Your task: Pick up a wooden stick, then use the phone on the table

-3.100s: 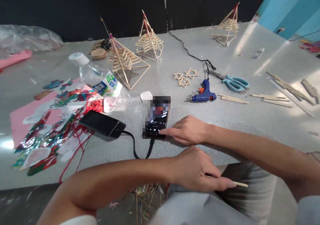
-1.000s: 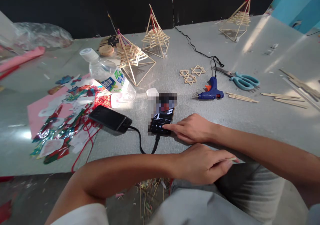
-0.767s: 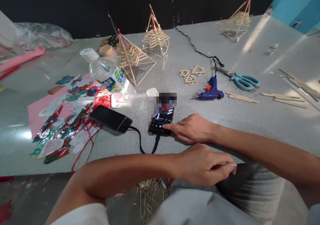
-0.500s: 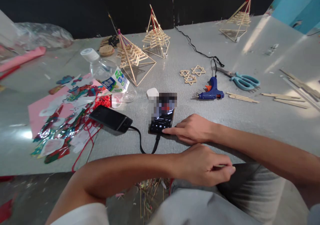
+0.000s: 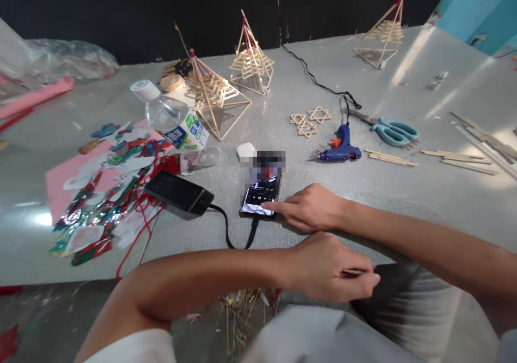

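At centre frame, a black, rectangular, glass-screened phone (image 5: 262, 192) lies flat on the grey tabletop (image 5: 383, 190), probably to suit one-fingered tapping: the right hand (image 5: 315, 207) points its index onto the lower screen, other fingers curled (whether around anything, I cannot tell). A flat black cable (image 5: 225, 225) joins it to a boxy black plastic power bank (image 5: 177, 190), presumably for charging. Lower centre, the left hand (image 5: 327, 269) folds its fingers around a thin, pale wooden stick (image 5: 354, 272), apparently parked there.

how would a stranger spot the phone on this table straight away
On the grey table, find the right hand with its index finger pointing. Under that fingertip lies the phone, joined by a black cable to a dark device. Unlike that device, the phone has a lit screen.
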A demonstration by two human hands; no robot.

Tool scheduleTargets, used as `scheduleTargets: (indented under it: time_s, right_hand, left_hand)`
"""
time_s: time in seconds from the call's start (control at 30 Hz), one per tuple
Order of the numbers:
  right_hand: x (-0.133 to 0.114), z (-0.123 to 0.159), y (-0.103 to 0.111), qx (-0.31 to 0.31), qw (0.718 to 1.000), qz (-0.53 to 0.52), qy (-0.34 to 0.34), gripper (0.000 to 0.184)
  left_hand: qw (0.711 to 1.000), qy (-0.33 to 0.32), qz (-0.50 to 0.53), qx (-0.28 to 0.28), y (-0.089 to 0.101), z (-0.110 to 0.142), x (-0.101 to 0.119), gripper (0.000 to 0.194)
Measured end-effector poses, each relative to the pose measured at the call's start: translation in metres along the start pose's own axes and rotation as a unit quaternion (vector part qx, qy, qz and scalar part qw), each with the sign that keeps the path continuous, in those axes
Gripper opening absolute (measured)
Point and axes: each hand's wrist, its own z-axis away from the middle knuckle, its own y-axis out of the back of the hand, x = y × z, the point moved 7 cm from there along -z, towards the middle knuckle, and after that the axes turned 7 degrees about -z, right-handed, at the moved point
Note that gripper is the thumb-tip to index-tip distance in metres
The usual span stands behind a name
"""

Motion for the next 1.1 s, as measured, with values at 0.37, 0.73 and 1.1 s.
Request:
scheduleTargets:
  time_s: [0.37, 0.73, 1.1]
  right_hand:
    - [0.013, 0.001, 0.008, 0.027, 0.992, 0.006, -0.125, 0.053]
    - [0.007, -0.007, 0.008, -0.002, 0.993, 0.02, -0.114, 0.057]
    - [0.001, 0.01, 0.002, 0.063, 0.996, -0.043, 0.046, 0.043]
  left_hand:
    - [1.0, -0.016, 0.027, -0.001, -0.002, 0.001, -0.001, 0.062]
    - [1.0, 0.009, -0.011, 0.01, -0.004, 0.0, -0.01, 0.04]
    - [0.999, 0.003, -0.029, -0.043, -0.003, 0.002, -0.001, 0.038]
